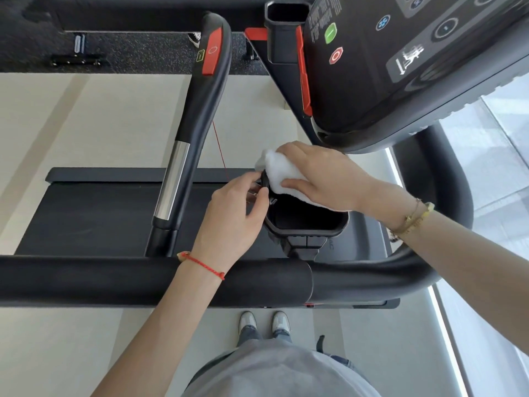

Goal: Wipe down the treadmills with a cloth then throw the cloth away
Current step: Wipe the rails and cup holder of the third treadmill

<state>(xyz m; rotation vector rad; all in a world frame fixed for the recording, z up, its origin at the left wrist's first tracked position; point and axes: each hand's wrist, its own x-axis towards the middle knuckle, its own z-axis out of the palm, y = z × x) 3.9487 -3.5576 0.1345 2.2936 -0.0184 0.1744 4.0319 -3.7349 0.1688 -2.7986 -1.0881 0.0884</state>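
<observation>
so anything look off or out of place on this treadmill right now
Nothing looks broken or spilled. The one odd detail is a thin red cord hanging loose from the handrail toward the left hand, which pinches a small black clip at the cup holder rim. The right hand presses the white cloth there.

The console, well beyond the fingers, carried symbols only: a green button with a vertical bar, a red octagonal button with a circle, a blue fan icon and a white runner pictogram. The handrail's red pad bore a circle beside a small yellow label. The console's fine print was unreadable.
</observation>
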